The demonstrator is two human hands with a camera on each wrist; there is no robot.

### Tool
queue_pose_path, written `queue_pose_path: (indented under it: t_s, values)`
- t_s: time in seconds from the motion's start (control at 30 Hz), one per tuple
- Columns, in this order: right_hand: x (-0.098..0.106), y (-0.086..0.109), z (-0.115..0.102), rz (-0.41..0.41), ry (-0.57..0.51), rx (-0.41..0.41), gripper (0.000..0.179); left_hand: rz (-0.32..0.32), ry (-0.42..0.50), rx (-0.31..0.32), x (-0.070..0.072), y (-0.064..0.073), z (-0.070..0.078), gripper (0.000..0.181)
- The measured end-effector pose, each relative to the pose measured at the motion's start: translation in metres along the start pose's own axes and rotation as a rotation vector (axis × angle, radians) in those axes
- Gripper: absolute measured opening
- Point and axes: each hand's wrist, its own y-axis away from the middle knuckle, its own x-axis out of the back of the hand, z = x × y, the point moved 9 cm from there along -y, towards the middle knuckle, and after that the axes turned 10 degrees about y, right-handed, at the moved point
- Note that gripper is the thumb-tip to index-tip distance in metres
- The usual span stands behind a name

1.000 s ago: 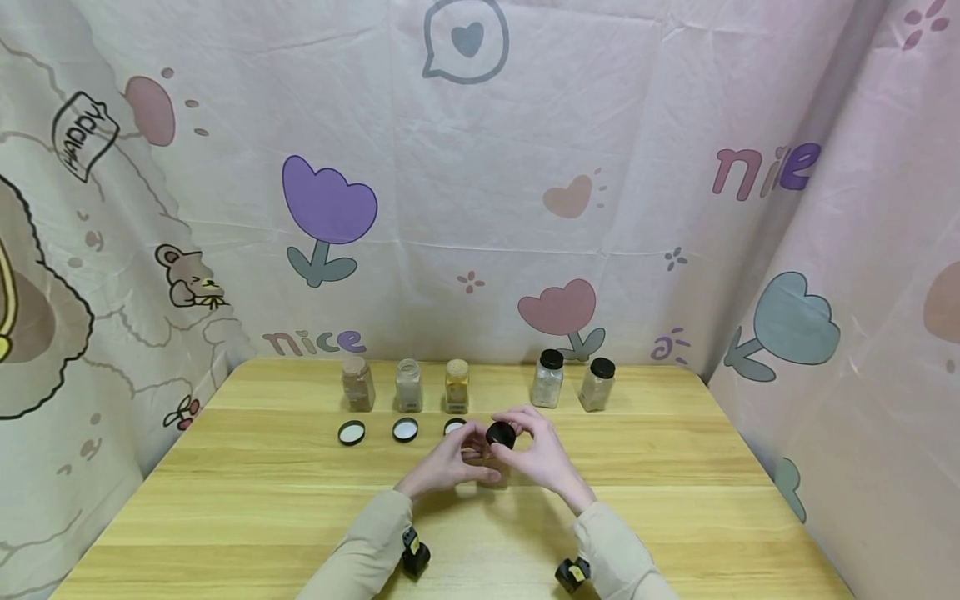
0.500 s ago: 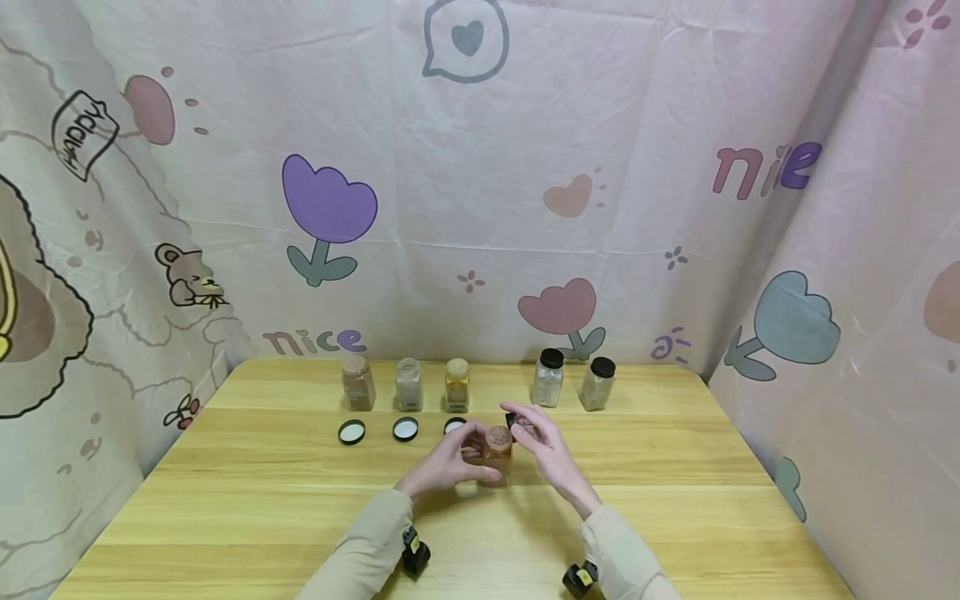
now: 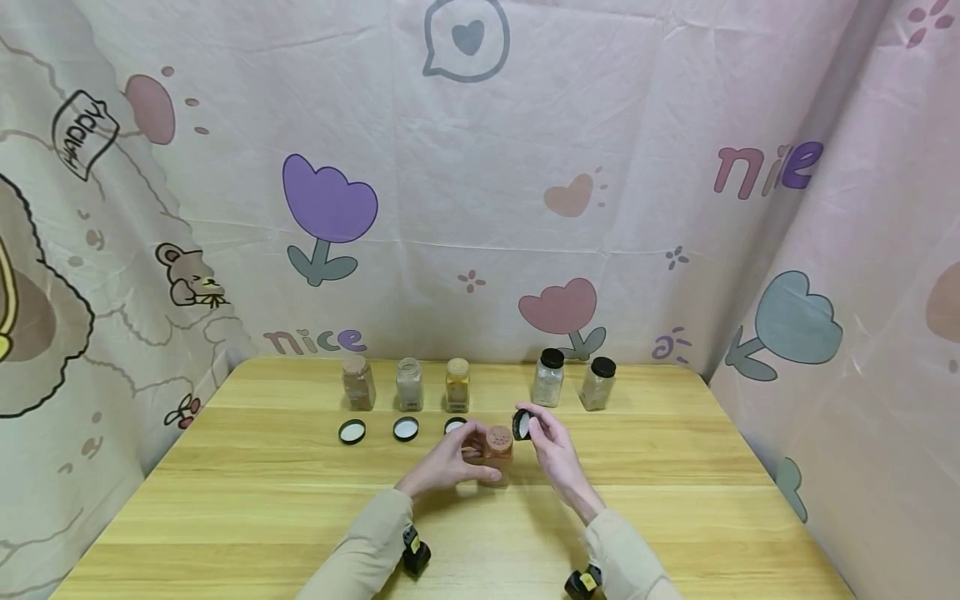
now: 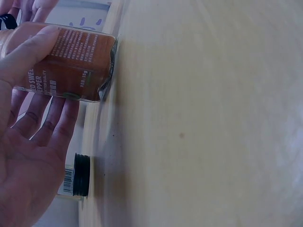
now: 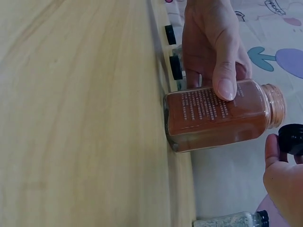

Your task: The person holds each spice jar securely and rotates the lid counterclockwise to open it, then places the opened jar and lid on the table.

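Observation:
My left hand (image 3: 447,463) grips a glass spice jar (image 3: 498,454) of red-brown powder near the middle of the table. In the left wrist view the label on this jar (image 4: 75,61) partly reads "SWEE" and "EPPER". Its perforated shaker top shows uncovered, and the jar is upright with its base right at the tabletop. Just right of it, my right hand (image 3: 555,450) pinches a black lid (image 3: 522,425), tilted so that its white liner faces the jar. In the right wrist view the left thumb (image 5: 226,87) lies along the jar's side.
Uncapped jars of brown (image 3: 358,387), pale (image 3: 409,390) and yellow (image 3: 457,390) contents stand at the back left. Black lids (image 3: 352,432) lie liner up before them, one partly hidden by the left hand. Two black-capped jars (image 3: 548,382) stand at the back right, before a printed curtain (image 3: 465,167).
The right hand has lifted the black lid off the jar and moved it right, turning its liner into view. The left hand keeps its grip in the same place.

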Motion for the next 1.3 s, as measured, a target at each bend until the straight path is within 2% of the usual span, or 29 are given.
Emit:
queue_pose_path:
  t_s: [0.17, 0.47, 0.7, 0.9, 1.0, 1.1, 1.3]
  values:
    - [0.002, 0.002, 0.001, 0.020, -0.008, -0.006, 0.051, 0.001, -0.001, 0.000, 0.000, 0.000, 0.000, 0.049]
    - [0.006, 0.005, 0.001, -0.013, -0.050, 0.031, 0.051, 0.000, 0.003, 0.005, 0.000, -0.001, -0.002, 0.049]
    - [0.010, 0.006, 0.003, -0.083, -0.134, 0.057, 0.027, 0.002, 0.003, 0.008, 0.000, -0.001, -0.002, 0.048]
    - [0.012, 0.006, 0.002, -0.149, -0.141, 0.059, 0.026, 0.000, 0.003, -0.013, 0.000, -0.001, 0.000, 0.049]
    - [0.013, 0.007, 0.002, -0.190, -0.140, 0.048, 0.025, -0.007, -0.006, -0.048, 0.000, -0.001, 0.003, 0.049]
    - [0.014, 0.008, 0.005, -0.222, -0.138, 0.022, 0.026, -0.004, -0.006, -0.058, 0.001, -0.001, 0.004, 0.048]
    - [0.019, 0.009, 0.011, -0.239, -0.071, -0.048, 0.028, 0.019, 0.004, -0.015, 0.004, -0.004, 0.001, 0.048]
